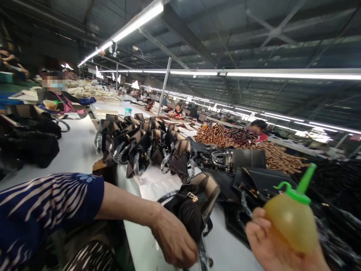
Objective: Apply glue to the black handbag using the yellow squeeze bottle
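Note:
My left hand [176,241] is closed at the lower edge of a black bag [187,203], beside its strap; the fingertips are partly hidden, and I cannot make out what they pinch. The bag stands open at the top on the white table [143,233], with a gold clasp on its front and a beige lining inside. On the right, my right hand [282,241] is wrapped round a soft round bottle [291,218] of yellowish liquid. Its green cap and spout point up and to the right.
Rows of black bags [146,145] stand behind the nearest one. Flat black bag pieces [245,158] lie at the right, near a heap of brown straps [225,137]. More black bags [28,139] are at the left. A masked person [59,92] sits beyond them.

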A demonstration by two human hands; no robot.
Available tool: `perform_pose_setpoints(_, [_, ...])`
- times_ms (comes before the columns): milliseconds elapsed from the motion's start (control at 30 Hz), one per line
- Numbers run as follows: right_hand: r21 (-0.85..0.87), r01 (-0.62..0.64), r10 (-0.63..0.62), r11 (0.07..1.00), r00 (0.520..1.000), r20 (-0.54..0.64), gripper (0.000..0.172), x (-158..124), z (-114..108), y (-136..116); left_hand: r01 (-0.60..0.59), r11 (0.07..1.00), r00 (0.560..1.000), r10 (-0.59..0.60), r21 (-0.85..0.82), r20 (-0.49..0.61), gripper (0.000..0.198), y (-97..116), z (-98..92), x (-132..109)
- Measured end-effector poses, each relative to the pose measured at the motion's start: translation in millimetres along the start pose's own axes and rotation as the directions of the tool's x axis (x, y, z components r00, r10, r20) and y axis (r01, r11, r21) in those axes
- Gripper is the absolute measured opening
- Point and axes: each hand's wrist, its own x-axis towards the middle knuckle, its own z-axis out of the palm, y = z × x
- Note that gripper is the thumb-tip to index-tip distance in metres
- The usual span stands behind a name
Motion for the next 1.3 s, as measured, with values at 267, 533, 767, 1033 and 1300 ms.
perform_pose_setpoints(267, [-0.087,-0.036,0.059,0.996,0.959,0.278,0.037,63,83,37,0.575,-0.009,0.227,0.962,0.818,-0.150,0.027,-34,-3.2,-3])
perform_pose_setpoints(533, [-0.304,-0.151,0.227,0.941,0.946,0.232,0.041,79,71,42,0.927,-0.014,-0.151,0.900,0.374,0.408,0.034,-76,-41.7,-28])
perform_pose_setpoints(767, [-0.302,-0.169,0.220,0.938,0.965,0.143,0.041,42,66,59,0.906,-0.422,0.313,0.735,0.044,0.602,0.044,-127,-62.4,-52])
perform_pose_setpoints(1033, [-0.305,-0.108,0.167,0.946,0.971,0.173,0.047,47,81,74,0.981,-0.195,0.149,0.729,-0.007,0.668,0.029,-154,-104.0,-44])
perform_pose_setpoints(1300, [-0.270,-0.060,0.109,0.961,0.979,0.170,0.051,49,79,76,0.855,0.062,-0.489,0.428,0.515,0.760,0.030,-177,-27.9,-49])
